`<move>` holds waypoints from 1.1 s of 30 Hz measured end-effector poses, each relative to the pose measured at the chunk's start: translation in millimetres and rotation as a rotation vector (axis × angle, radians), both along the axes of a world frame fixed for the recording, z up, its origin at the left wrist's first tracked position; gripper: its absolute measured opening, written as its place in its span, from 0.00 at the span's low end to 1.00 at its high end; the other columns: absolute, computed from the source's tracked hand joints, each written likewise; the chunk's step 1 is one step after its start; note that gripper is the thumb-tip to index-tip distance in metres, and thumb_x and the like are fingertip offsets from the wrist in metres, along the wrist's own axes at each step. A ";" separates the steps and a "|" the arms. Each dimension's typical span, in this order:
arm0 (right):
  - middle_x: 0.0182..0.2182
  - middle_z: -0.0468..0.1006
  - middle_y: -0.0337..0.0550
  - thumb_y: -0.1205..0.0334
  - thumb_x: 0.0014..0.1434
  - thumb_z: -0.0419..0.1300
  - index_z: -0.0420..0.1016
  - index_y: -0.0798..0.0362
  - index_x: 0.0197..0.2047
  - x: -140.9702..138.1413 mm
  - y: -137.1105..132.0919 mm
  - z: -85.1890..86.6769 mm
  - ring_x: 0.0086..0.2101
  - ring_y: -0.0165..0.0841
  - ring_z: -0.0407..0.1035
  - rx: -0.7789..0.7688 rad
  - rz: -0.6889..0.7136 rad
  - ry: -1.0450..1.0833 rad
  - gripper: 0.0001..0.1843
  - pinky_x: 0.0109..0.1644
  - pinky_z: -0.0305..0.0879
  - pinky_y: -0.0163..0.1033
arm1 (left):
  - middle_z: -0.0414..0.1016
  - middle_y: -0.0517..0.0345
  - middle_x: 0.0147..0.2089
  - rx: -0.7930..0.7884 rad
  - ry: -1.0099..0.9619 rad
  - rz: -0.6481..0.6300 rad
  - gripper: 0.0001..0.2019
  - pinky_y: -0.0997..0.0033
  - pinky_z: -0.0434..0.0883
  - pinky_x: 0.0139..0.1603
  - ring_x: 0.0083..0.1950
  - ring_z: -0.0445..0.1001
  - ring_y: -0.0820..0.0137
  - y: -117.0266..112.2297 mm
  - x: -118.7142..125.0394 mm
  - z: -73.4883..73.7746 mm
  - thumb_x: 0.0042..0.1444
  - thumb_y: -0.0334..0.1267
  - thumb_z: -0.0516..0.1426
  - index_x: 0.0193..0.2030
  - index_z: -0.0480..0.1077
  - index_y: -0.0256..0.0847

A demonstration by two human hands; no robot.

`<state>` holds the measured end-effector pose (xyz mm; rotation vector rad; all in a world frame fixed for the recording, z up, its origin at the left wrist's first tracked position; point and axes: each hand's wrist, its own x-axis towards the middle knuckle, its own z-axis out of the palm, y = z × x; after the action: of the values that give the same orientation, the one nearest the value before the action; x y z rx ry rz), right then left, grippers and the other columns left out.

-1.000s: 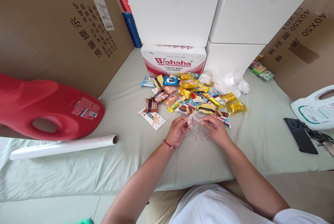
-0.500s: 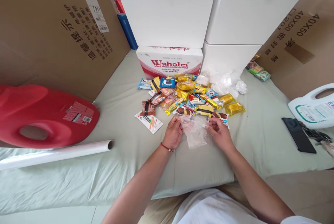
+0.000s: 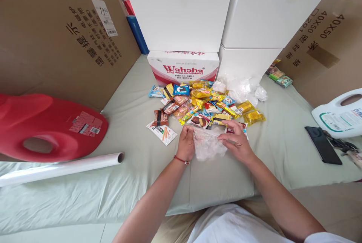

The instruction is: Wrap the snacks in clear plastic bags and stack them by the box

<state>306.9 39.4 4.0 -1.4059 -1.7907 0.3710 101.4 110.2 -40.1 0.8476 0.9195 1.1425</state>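
Observation:
A small clear plastic bag (image 3: 209, 145) hangs just above the cloth, its top edge pulled fairly straight between my two hands. My left hand (image 3: 186, 143) is closed on the bag's upper left corner. At the upper right corner, my right hand (image 3: 236, 141) grips the edge near the thumb tip, with the index finger raised off it. Right beyond the bag lies a pile of wrapped snacks, among them a chocolate pie packet (image 3: 199, 120) and a yellow stick packet (image 3: 190, 115). A white snack packet (image 3: 162, 133) lies left of my left hand.
Crumpled clear bags (image 3: 244, 89) lie behind the pile, before a Wahaha carton (image 3: 183, 67) and white boxes (image 3: 251, 13). At left are a red jug (image 3: 59, 116) and a plastic film roll (image 3: 62, 168). A phone (image 3: 322, 145) and white jug (image 3: 339, 116) sit at right.
My right hand's fingers have spread and shifted slightly left along the bag's edge. The bag hangs wider and fuller, its top edge straighter. My left hand stays closed on its corner.

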 end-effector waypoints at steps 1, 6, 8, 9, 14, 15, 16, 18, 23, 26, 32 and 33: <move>0.63 0.70 0.43 0.52 0.67 0.62 0.86 0.39 0.40 4.5 -1.7 0.4 0.63 0.46 0.61 -0.049 -0.005 0.085 0.10 0.65 0.64 0.59 | 0.62 0.69 0.25 0.011 0.026 0.005 0.24 0.73 0.61 0.26 0.24 0.59 0.75 -0.6 -0.6 -0.5 0.58 0.62 0.61 0.33 0.59 0.45; 0.59 0.74 0.47 0.44 0.61 0.67 0.85 0.45 0.35 17.4 -11.1 1.4 0.58 0.45 0.70 -0.268 0.060 0.469 0.14 0.61 0.68 0.55 | 0.59 0.68 0.23 0.081 0.140 -0.015 0.24 0.70 0.55 0.24 0.23 0.55 0.73 -3.5 -4.8 2.3 0.57 0.65 0.61 0.33 0.63 0.45; 0.58 0.76 0.47 0.44 0.59 0.68 0.82 0.46 0.32 17.7 -11.5 2.1 0.57 0.46 0.70 -0.310 0.033 0.672 0.15 0.59 0.70 0.55 | 0.60 0.66 0.24 0.113 0.165 0.001 0.25 0.70 0.56 0.27 0.25 0.56 0.72 -2.7 -6.6 4.2 0.57 0.66 0.60 0.33 0.64 0.45; 0.57 0.76 0.46 0.44 0.58 0.69 0.80 0.47 0.32 17.2 -10.2 2.4 0.57 0.46 0.71 -0.322 -0.002 0.777 0.15 0.58 0.71 0.56 | 0.60 0.66 0.25 0.129 0.176 0.011 0.25 0.70 0.57 0.28 0.27 0.57 0.72 -2.0 -7.3 5.1 0.57 0.66 0.60 0.33 0.64 0.45; 0.46 0.82 0.47 0.45 0.53 0.71 0.79 0.48 0.40 15.1 7.0 2.2 0.39 0.36 0.75 -0.422 -0.189 0.984 0.18 0.41 0.77 0.44 | 0.61 0.64 0.27 0.187 0.193 0.006 0.25 0.69 0.58 0.32 0.29 0.58 0.70 -0.5 -8.6 10.6 0.59 0.65 0.59 0.32 0.64 0.44; 0.43 0.82 0.47 0.44 0.52 0.71 0.79 0.50 0.38 15.4 10.6 2.5 0.32 0.32 0.72 -0.423 -0.234 0.962 0.19 0.32 0.73 0.38 | 0.61 0.64 0.27 0.196 0.193 0.000 0.25 0.69 0.58 0.32 0.30 0.58 0.70 -0.4 -8.6 11.6 0.59 0.65 0.59 0.32 0.64 0.44; 0.40 0.81 0.46 0.43 0.51 0.71 0.79 0.51 0.38 15.8 13.6 3.3 0.27 0.28 0.67 -0.414 -0.277 0.933 0.21 0.25 0.67 0.33 | 0.61 0.64 0.27 0.202 0.193 -0.001 0.25 0.69 0.58 0.33 0.30 0.58 0.70 -0.2 -8.7 12.5 0.59 0.65 0.59 0.31 0.64 0.44; 0.38 0.80 0.44 0.41 0.52 0.70 0.79 0.51 0.40 16.2 16.7 6.4 0.22 0.23 0.57 -0.385 -0.332 0.877 0.23 0.18 0.54 0.29 | 0.61 0.64 0.28 0.210 0.196 0.011 0.25 0.69 0.59 0.33 0.30 0.58 0.70 0.7 -9.2 13.4 0.59 0.65 0.59 0.31 0.64 0.44; 0.40 0.78 0.42 0.40 0.51 0.71 0.75 0.49 0.48 6.2 13.7 10.8 0.22 0.25 0.63 -0.503 -0.266 0.781 0.28 0.16 0.55 0.30 | 0.60 0.65 0.27 0.208 0.192 0.050 0.24 0.68 0.58 0.32 0.29 0.58 0.70 0.3 -9.7 12.0 0.59 0.65 0.59 0.32 0.64 0.44; 0.37 0.76 0.39 0.45 0.45 0.75 0.73 0.49 0.44 -4.8 14.2 2.3 0.24 0.29 0.68 -0.566 -0.250 0.784 0.28 0.19 0.65 0.34 | 0.61 0.66 0.25 0.169 0.144 0.028 0.23 0.70 0.57 0.28 0.26 0.57 0.72 -3.5 -7.1 12.4 0.60 0.64 0.59 0.34 0.63 0.45; 0.27 0.73 0.37 0.47 0.52 0.69 0.75 0.50 0.34 -8.3 24.6 -8.4 0.27 0.33 0.72 -0.440 -0.222 0.774 0.16 0.33 0.75 0.41 | 0.59 0.70 0.21 -0.003 0.017 -0.041 0.24 0.75 0.49 0.19 0.19 0.52 0.78 -5.6 -6.3 16.4 0.53 0.62 0.64 0.30 0.62 0.43; 0.28 0.75 0.38 0.47 0.54 0.68 0.76 0.49 0.36 -5.3 26.5 -5.8 0.28 0.34 0.73 -0.412 -0.210 0.729 0.15 0.34 0.76 0.41 | 0.60 0.69 0.20 -0.033 0.006 -0.078 0.24 0.75 0.47 0.18 0.18 0.51 0.78 -4.6 -7.9 16.9 0.52 0.62 0.64 0.29 0.64 0.43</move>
<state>301.6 65.9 -1.8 -1.4544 -0.9940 1.0318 93.4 105.6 -23.2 0.8528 0.9001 1.0551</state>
